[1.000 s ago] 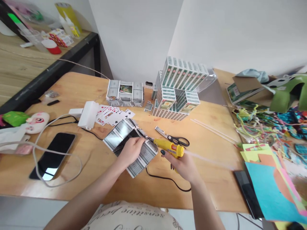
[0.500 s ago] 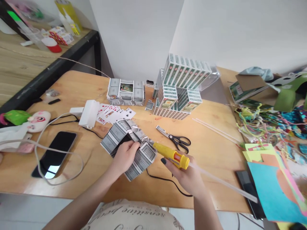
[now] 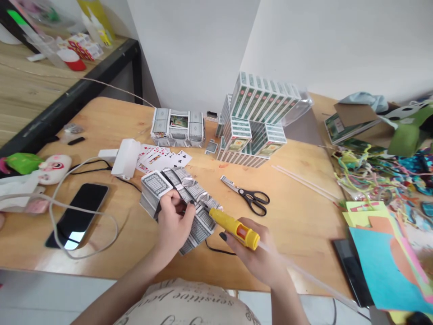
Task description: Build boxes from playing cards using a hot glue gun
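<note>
My left hand [image 3: 176, 219] is closed on a box-like piece built of grey-backed playing cards [image 3: 199, 225], tilted above the table; the fingers partly hide its middle. In my right hand [image 3: 257, 253] is a yellow hot glue gun [image 3: 233, 225] with a long clear glue stick running out of its back end. The gun's nozzle points left, at the folded cards beside my left fingertips; whether it touches them I cannot tell. Black-handled scissors [image 3: 252, 197] lie on the table just beyond the gun.
Behind stand a finished-looking card box [image 3: 177, 128] and a stack of card packs [image 3: 252, 131]. Loose playing cards [image 3: 162, 158] lie beside a white power block [image 3: 126, 159]. To the left is a phone [image 3: 77, 216] under a white cable; to the right, coloured paper [image 3: 385, 266].
My left fingers have shifted up and curled over the card piece, whose left part now stands more raised. The glue gun has moved slightly left and down along it.
</note>
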Demonstrator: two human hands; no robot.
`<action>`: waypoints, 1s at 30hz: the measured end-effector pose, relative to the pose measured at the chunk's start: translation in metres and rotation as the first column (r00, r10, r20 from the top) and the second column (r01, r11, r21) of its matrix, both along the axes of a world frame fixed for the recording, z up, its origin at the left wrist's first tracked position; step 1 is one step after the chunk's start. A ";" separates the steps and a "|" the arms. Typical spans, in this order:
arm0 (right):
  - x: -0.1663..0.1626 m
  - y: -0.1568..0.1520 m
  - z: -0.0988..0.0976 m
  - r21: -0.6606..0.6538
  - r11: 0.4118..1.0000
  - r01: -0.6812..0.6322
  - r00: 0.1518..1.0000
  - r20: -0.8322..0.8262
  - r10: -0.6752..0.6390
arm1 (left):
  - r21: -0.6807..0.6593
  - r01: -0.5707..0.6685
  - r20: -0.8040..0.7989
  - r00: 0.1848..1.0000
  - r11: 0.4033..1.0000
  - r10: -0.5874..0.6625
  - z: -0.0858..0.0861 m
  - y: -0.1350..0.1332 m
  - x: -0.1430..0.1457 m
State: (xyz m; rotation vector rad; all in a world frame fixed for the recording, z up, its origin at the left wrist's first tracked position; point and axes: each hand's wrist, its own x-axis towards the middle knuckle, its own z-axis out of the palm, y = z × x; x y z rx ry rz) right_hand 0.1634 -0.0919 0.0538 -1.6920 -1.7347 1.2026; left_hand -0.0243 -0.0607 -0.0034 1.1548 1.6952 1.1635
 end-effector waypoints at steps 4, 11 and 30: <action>-0.002 -0.001 0.000 0.030 0.999 -0.020 0.999 0.036 0.019 | 0.011 0.124 -0.132 0.984 0.992 -0.122 0.005 0.001 -0.003; 0.001 0.000 -0.001 0.086 0.996 -0.014 0.997 0.071 0.008 | 0.069 0.370 -0.209 0.914 0.927 -0.349 0.011 0.003 -0.011; 0.015 0.000 0.003 -0.027 0.991 0.132 0.991 0.033 -0.132 | -0.007 0.370 -0.252 0.898 0.929 -0.360 0.008 0.016 -0.005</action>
